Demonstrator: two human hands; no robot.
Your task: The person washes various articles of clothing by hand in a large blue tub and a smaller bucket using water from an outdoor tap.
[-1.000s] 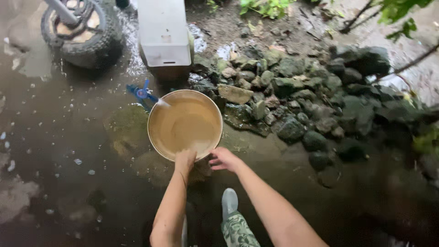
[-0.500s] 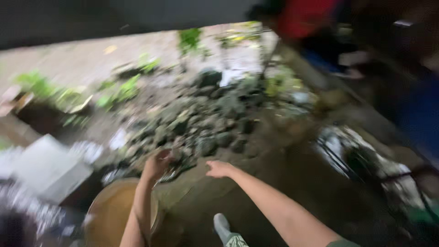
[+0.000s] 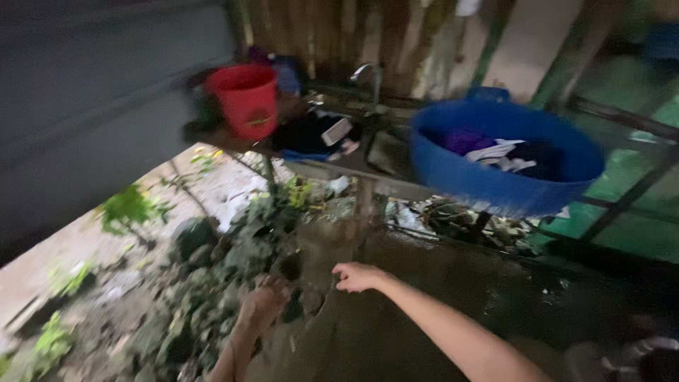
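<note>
Here both hands, left hand (image 3: 260, 305) and right hand (image 3: 359, 276), hover empty, fingers loosely apart, over rocks (image 3: 212, 283).

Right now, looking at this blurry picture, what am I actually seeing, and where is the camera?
There is no machine here. The camera sits on a person's head and looks forward and down, so the two bare arms reaching in from the bottom are that person's own. The left hand is low over mossy stones; it is too blurred to tell whether it holds anything. The right hand is stretched forward, fingers loosely curled, holding nothing that shows. Ahead stands a rough bench. On it are a red bucket, a big blue basin with clothes inside, and a dark bundle between them. Green plants grow on the left.
</note>
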